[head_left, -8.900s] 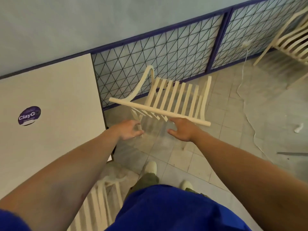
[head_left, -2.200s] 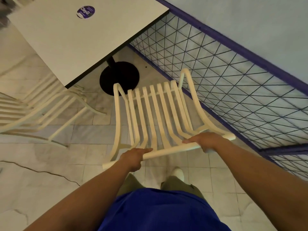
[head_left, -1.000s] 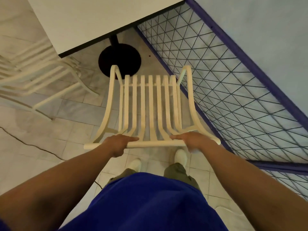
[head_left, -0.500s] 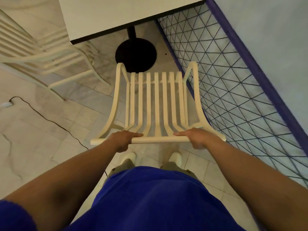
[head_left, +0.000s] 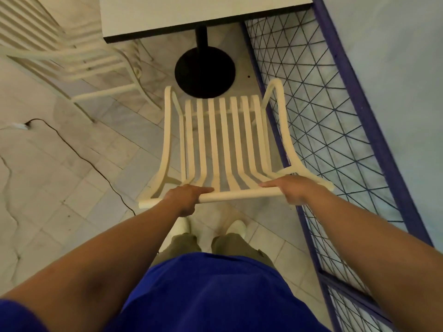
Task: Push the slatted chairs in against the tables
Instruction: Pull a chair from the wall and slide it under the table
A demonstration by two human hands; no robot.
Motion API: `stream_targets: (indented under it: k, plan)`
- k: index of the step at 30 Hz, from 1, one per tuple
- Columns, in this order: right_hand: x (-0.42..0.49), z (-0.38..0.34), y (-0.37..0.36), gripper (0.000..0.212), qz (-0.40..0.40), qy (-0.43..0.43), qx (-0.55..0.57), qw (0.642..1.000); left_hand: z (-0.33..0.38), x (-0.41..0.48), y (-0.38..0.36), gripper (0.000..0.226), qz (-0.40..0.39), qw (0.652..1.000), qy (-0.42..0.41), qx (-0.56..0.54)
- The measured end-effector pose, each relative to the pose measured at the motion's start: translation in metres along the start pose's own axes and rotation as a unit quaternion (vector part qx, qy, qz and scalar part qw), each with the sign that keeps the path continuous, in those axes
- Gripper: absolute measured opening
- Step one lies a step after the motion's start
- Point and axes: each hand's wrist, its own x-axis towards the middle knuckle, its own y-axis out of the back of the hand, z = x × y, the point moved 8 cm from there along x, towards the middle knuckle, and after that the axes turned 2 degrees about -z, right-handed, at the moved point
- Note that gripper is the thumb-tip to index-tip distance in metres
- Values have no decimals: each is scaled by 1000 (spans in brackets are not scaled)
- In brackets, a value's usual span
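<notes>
Both left hand (head_left: 185, 197) and right hand (head_left: 288, 188) gripped the slatted chair (head_left: 225, 140) rail, apparently mid-push; next called for shoving ahead to the bench (head_left: 191, 13).

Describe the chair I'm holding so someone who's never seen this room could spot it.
Start at the white table on its black round base, beside the blue mesh railing. The cream slatted chair stands before that base, along the railing. Unlike the other slatted chair left of the table, it has the left hand and right hand holding its top rail.
</notes>
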Motion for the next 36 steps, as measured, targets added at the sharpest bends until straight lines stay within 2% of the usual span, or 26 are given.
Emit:
stream_targets:
  k: [4, 12, 16, 21, 26, 36]
  plan:
    - [3, 8, 5, 92, -2, -13, -10, 1000, 4, 6, -3, 83, -6, 1000, 3, -22]
    - [4, 13, 1, 81, 25, -61, -2, 998, 4, 13, -8, 84, -13, 999, -34, -28]
    - [1, 11, 2, 76, 21, -53, 20, 998, 4, 14, -10, 85, -11, 999, -32, -29]
    - [7, 15, -1, 86, 1, -36, 6, 999, 4, 11, -10, 85, -17, 999, -11, -36]
    - [9, 18, 3, 87, -37, 16, -11, 999, 9, 8, -8, 84, -7, 999, 10, -45]
    - [0, 77, 25, 88, -21, 37, -41, 998, 70, 23, 1, 84, 10, 997, 39, -63]
